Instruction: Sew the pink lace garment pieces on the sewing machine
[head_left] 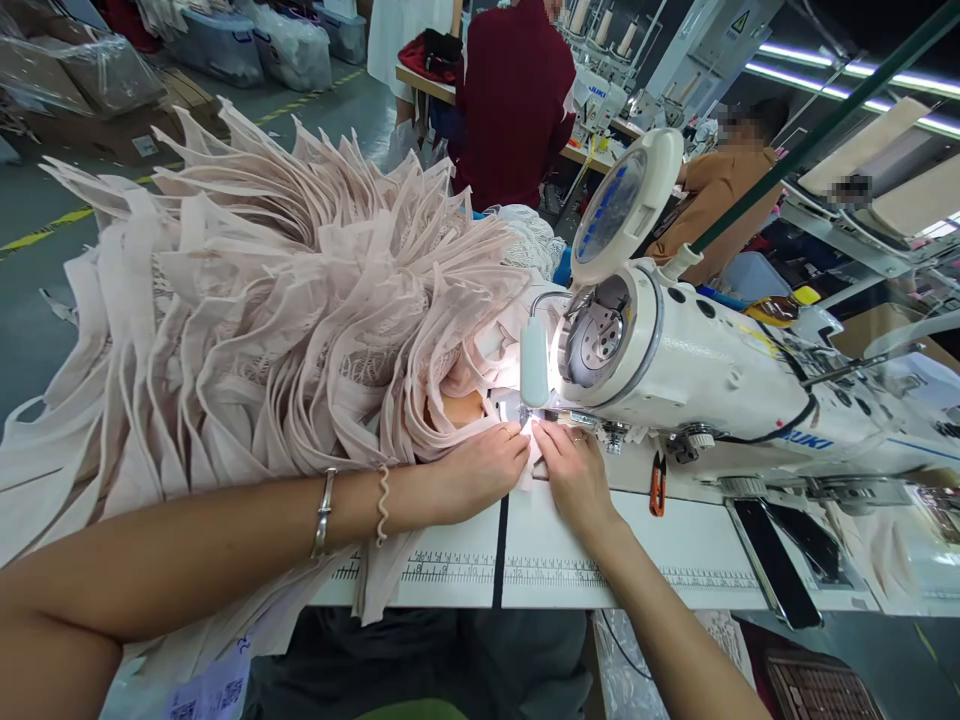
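Close to the needle area of a white sewing machine (pixel 712 340), my two hands meet over a small piece of pale pink fabric (pixel 530 455). My left hand (pixel 491 468), closed with fingertips together, grips the fabric's left side. From the right, my right hand (pixel 576 470) has its curled fingers pressed on the same fabric, just below the presser foot area. A lit lamp (pixel 534 362) hangs in front of the machine head and hides part of the needle. A long pile of pale pink garment pieces (pixel 285 320) with lace lies against my left forearm.
Orange-handled thread snips (pixel 658 485) lie right of my right hand. A phone (pixel 776 560) rests near the table's right edge. A ruler strip (pixel 555 572) runs along the front edge. Beyond the machine sit a person in dark red (pixel 514 100) and another in brown (pixel 709 205).
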